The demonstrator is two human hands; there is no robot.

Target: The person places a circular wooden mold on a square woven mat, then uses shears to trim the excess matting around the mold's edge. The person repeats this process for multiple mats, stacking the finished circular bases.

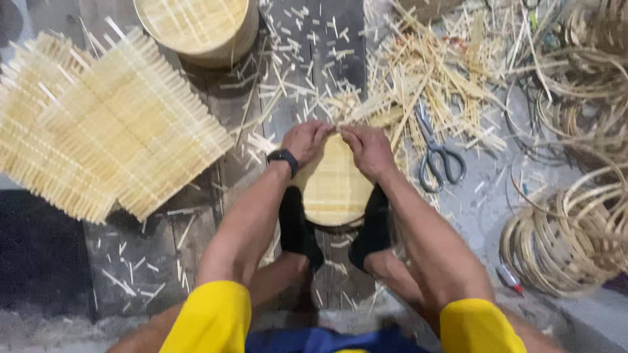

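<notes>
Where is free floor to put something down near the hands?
Mostly bare: the dark floor below the woven mats, left of the left hand, with a few chips. Crowded: the strip pile beyond the right hand, scissors, hoops.

woven disc (pixel 332 186): pale bamboo slats, matt, smooth | square mats (pixel 98 124): woven bamboo strips, dry, bristly edges | offcuts (pixel 418 72): splintered bamboo, rough | scissors (pixel 437 153): dull grey metal blades, dark handles | hoops (pixel 569 235): bent bamboo strip, slight sheen | floor (pixel 150 255): dark worn planks, rough | wristband (pixel 282 157): black, matt | sleeves (pixel 212 320): yellow cloth
</notes>
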